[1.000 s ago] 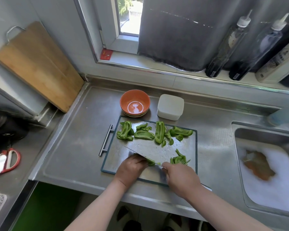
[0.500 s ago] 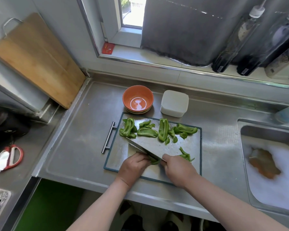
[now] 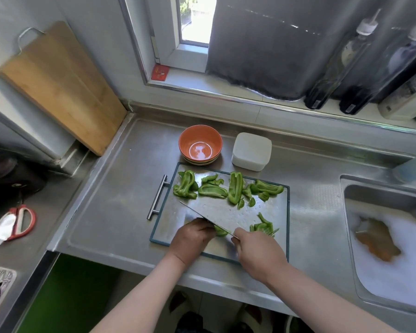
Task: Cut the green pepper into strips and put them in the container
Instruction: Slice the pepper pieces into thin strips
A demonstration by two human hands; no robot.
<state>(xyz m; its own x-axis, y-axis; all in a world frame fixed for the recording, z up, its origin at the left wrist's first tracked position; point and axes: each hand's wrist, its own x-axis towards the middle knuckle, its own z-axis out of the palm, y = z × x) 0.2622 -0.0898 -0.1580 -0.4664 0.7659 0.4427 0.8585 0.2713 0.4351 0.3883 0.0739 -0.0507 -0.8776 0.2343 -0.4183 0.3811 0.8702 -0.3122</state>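
Your right grip (image 3: 257,253) is wrapped round the handle of the knife (image 3: 202,216). The handle is hidden inside the fingers, and the blade runs out toward 10 o'clock, low over the cutting board (image 3: 287,212). Your left grip (image 3: 192,239) lies at 9 o'clock of the right one, just beside it, with curled fingers holding down the pepper piece (image 3: 220,231). That piece shows between the two grips, touching the blade, at the 6 o'clock edge of the board. The cut strips (image 3: 263,228) lie in a small heap at 1 o'clock of the right grip, on the 4 o'clock part of the board. The uncut pepper pieces (image 3: 234,189) lie in a row along the 12 o'clock edge, apart from the blade. The board has a bar handle (image 3: 157,197) on its 9 o'clock side and rests on the steel bench (image 3: 115,200). The white container (image 3: 251,151) stands on the bench just past the board at 12 o'clock, with no pepper visible in it. The orange bowl (image 3: 200,146) stands beside it at 11 o'clock. A sink (image 3: 382,236) holding foam lies at 3 o'clock. A wooden board (image 3: 60,85) leans against the wall at 10 o'clock.
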